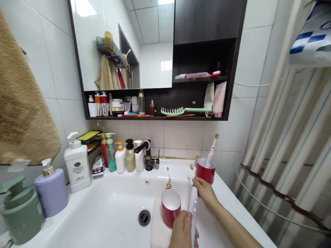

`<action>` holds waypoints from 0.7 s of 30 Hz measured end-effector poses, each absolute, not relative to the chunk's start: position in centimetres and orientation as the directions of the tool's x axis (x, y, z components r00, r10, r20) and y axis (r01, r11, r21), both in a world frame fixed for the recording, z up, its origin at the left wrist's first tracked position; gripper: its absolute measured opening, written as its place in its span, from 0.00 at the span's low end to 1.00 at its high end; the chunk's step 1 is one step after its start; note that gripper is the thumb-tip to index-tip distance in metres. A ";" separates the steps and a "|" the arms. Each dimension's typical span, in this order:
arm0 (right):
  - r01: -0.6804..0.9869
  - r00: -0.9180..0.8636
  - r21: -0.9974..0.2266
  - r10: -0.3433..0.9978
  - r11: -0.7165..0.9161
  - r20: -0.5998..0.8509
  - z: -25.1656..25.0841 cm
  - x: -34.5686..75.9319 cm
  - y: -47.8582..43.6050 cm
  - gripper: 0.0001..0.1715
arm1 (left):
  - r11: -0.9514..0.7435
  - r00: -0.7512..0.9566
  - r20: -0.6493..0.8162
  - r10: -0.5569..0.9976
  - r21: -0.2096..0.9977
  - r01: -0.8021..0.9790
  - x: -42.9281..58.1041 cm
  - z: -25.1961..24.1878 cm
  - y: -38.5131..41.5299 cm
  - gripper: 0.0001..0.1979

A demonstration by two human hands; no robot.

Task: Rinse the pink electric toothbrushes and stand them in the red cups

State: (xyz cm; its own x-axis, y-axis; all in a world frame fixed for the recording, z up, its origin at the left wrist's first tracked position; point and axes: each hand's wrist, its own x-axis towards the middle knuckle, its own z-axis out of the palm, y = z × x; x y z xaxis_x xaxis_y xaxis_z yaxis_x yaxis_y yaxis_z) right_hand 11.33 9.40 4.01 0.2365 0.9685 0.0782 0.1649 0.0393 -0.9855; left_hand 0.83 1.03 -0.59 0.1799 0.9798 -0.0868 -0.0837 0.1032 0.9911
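Noting the toothbrush handle (192,206) at five o'clock above the sink (111,206), I judge it light, rigid and slick; left hand (182,230) clamped low on it, right hand (205,193) pinching its top; mid-body grip is best.

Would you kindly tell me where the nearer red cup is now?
In the head view, the nearer red cup sits bottom centre, right of the sink drain, beside the left hand.

The left hand (182,231) is gripping an electric toothbrush (192,204) just beside a red cup (170,208), while the right hand (206,193) is touching the toothbrush's upper end above the sink (111,206).
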 end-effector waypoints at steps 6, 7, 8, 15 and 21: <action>0.432 0.197 -0.902 0.974 0.018 0.114 1.9 7.6 14.3 0.10 | 0.077 0.003 -0.077 0.997 0.994 -0.076 0.2 -1.4 2.6 0.25; 0.475 0.187 -0.880 0.975 0.019 0.122 1.7 7.2 15.1 0.10 | 0.086 -0.012 -0.087 0.996 0.994 -0.063 0.2 -1.6 2.7 0.25; 0.518 0.174 -0.855 0.976 0.022 0.131 1.6 6.9 15.8 0.10 | 0.095 -0.026 -0.097 0.995 0.994 -0.054 0.3 -1.7 2.9 0.25; 0.778 0.061 -0.622 0.976 0.085 0.210 2.5 6.7 18.4 0.13 | 0.137 -0.060 -0.144 0.988 0.985 -0.106 0.8 -2.2 3.4 0.24; 0.872 -0.046 -0.462 0.967 0.162 0.251 2.3 4.5 17.6 0.12 | 0.084 -0.078 -0.095 0.992 0.988 -0.133 0.6 -1.9 3.3 0.25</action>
